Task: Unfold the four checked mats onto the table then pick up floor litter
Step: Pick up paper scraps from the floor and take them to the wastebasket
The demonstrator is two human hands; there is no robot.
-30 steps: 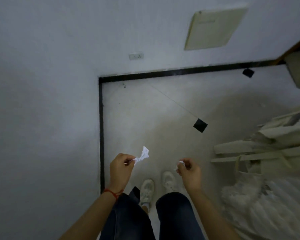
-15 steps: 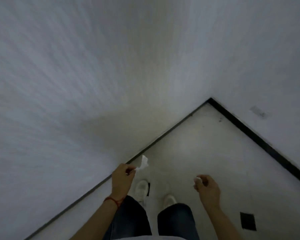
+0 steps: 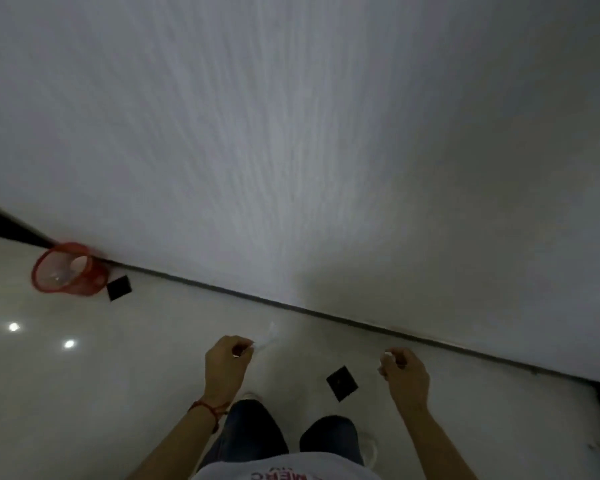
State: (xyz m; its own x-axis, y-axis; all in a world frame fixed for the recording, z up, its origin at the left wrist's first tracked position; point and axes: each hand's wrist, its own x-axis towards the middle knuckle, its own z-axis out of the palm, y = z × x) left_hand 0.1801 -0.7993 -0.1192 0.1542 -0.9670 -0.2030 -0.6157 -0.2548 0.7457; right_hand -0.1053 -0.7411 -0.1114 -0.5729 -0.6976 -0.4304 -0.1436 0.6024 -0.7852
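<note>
My left hand [image 3: 226, 365] is held low in the middle of the view and pinches a crumpled white scrap of paper [image 3: 267, 337] that sticks up past its fingertips. My right hand [image 3: 404, 374] is further right, fingers curled around a smaller white paper scrap [image 3: 385, 360]. Both hands hover above the pale tiled floor, in front of my legs. A red mesh waste basket [image 3: 66, 270] stands against the wall at the far left, well away from both hands. The checked mats and the table are out of view.
A white wall [image 3: 309, 150] fills the upper half, meeting the floor along a dark skirting line [image 3: 326, 313]. Black square inlays mark the floor beside the basket [image 3: 119, 288] and between my hands [image 3: 342, 383]. Two light reflections shine on the floor at left.
The view has swung left along the wall, away from the room corner, bringing the red basket into sight. Both hands keep hold of their paper scraps.
</note>
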